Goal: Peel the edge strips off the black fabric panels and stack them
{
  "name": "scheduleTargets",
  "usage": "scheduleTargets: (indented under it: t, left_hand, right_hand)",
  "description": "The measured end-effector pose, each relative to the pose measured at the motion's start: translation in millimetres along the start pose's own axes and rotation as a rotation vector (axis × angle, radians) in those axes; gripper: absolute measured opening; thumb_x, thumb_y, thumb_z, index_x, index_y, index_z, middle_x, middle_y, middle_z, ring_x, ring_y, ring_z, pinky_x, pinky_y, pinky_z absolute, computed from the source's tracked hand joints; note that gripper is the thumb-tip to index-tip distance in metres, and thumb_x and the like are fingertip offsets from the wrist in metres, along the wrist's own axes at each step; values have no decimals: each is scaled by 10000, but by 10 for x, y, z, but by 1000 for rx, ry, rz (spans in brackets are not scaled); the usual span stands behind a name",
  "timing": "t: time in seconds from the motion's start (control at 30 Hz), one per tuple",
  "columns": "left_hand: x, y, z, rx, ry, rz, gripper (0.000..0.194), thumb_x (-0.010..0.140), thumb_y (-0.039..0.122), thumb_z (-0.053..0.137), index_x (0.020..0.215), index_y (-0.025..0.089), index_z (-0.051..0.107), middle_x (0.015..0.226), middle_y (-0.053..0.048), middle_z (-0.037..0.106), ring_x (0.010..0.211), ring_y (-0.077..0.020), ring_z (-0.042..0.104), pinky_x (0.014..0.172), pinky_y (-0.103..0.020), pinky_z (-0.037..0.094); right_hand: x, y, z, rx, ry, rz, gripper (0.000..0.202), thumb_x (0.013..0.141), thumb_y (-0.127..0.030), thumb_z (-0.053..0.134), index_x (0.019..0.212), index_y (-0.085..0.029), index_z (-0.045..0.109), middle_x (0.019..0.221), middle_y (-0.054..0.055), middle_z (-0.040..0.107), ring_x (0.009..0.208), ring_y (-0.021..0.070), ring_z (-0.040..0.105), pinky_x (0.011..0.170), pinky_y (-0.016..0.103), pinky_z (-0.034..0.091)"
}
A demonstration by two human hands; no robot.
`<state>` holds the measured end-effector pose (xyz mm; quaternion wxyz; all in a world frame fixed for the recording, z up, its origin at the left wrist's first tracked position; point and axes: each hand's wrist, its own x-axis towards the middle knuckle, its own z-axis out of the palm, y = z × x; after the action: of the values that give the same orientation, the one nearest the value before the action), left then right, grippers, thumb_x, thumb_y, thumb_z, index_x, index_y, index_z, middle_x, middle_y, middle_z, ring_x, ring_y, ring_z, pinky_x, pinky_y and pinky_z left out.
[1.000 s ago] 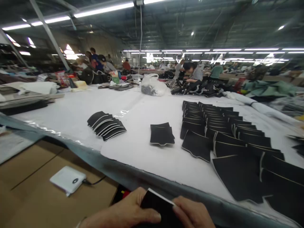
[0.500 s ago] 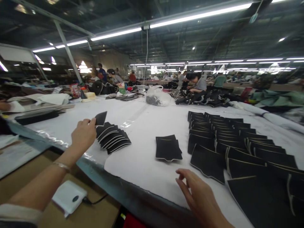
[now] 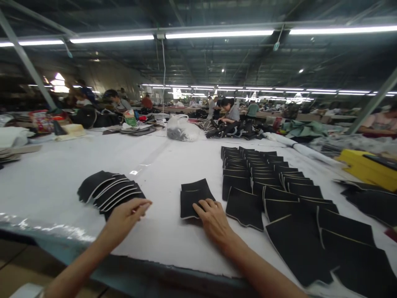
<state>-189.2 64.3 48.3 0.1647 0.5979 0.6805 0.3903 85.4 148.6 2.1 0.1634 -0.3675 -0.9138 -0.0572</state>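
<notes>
Black fabric pcs: small stack (image 3: 196, 198) lay mid-tabletop (image 3: 56, 182) w/ right hand (image 3: 214, 219) flat on its near edge, fingers spread, not gripping. Left hand (image 3: 125, 217) loose, empty, fingertips just beside fanned pile (image 3: 108, 192). Overlapping rows (image 3: 279, 186) sat right.

**Black Cut Pieces Lay Flat on the White Counter**

A small stack of black pieces (image 3: 195, 198), roughly rectangular with thin pale edging, lay flat near the counter's (image 3: 173, 161) front edge, its near corner pressed under the right hand (image 3: 214, 221). To its left, a fanned pile of curved black pieces (image 3: 108, 192) overlapped like shingles, the left hand's (image 3: 125, 217) fingertips at its near edge.
</notes>
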Motion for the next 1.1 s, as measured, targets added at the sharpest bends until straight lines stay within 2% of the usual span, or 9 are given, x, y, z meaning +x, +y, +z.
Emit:
scheduleTargets:
  t: [0.17, 0.23, 0.33, 0.47, 0.53, 0.63, 0.73, 0.9, 1.1]
  left_hand:
    - [-167, 397, 610, -656, -428, -394, 501, 782, 606, 606, 948, 133, 618, 785, -33, 632, 650, -144, 553, 572, -234, 401]
    - [-243, 489, 719, -678, -498, -393, 455, 721, 558, 687, 868, 131, 626, 716, 1, 598, 632, -129, 517, 577, -223, 363]
    - [-447, 594, 830, -607, -584, -346, 406, 686, 501, 721, 799, 120, 635, 704, 1, 590, 648, -138, 500, 603, -233, 360]
    - [-906, 706, 1007, -606, -698, -313, 400, 758, 535, 663, 835, 145, 624, 702, 10, 565, 647, -140, 479, 595, -234, 358]
    - [-1145, 743, 1094, -655, -766, -334, 374, 794, 528, 643, 848, 159, 609, 710, 14, 555, 655, -138, 470, 594, -230, 357]
    - [-1366, 775, 1181, -677, -875, -357, 403, 812, 555, 617, 796, 152, 590, 679, 22, 506, 634, -126, 423, 567, -222, 321]
    - [-1365, 817, 1197, -588, -934, -320, 415, 808, 539, 582, 701, 138, 579, 626, 31, 437, 605, -117, 364, 545, -224, 270]
    - [-1105, 966, 1103, -383, -1061, -274, 205, 723, 315, 547, 675, 131, 624, 566, 42, 399, 558, -106, 318, 506, -229, 211]
    - [-926, 1010, 1073, -303, -1190, -186, 106, 628, 221, 505, 573, 147, 558, 519, 50, 388, 509, -94, 297, 479, -232, 214]
  right_hand:
    - [-589, -269, 5, 50, 262, -219, 404, 952, -120, 412, 1339, -185, 503, 1245, 118, 611, 1102, 264, 530, 938, 441, 406]
    - [-856, -360, 33, 90, 351, -301, 372, 967, -177, 418, 1327, -177, 511, 1177, 118, 646, 1055, 254, 553, 942, 434, 409]
    - [-1220, -390, -24, 212, 294, -286, 387, 959, -346, 505, 1328, -229, 499, 1185, 103, 642, 1067, 254, 566, 962, 419, 430]
    - [-1617, -319, -355, 522, 84, 91, 814, 775, -553, 691, 1438, -225, 353, 1411, 164, 441, 1255, 327, 459, 1014, 430, 426]
    - [-1748, -323, -533, 698, 14, 361, 617, 819, -403, 671, 1355, -194, 448, 1304, 146, 529, 1178, 288, 522, 975, 386, 446]
    - [-1846, -385, -686, 940, -108, 578, 110, 853, -210, 605, 960, -199, 628, 917, 27, 654, 864, 187, 607, 779, 278, 465]
    - [-1857, -432, -731, 1036, -162, 553, 30, 837, -166, 629, 827, -192, 617, 822, -11, 634, 790, 154, 580, 719, 244, 424]
    - [-1781, -421, -769, 995, -174, 356, 119, 836, -78, 621, 896, -180, 611, 883, -2, 618, 839, 143, 568, 759, 231, 407]
    - [-1773, -426, -680, 844, -178, 154, 168, 884, -59, 565, 963, -203, 603, 927, 11, 587, 863, 145, 550, 751, 233, 410]
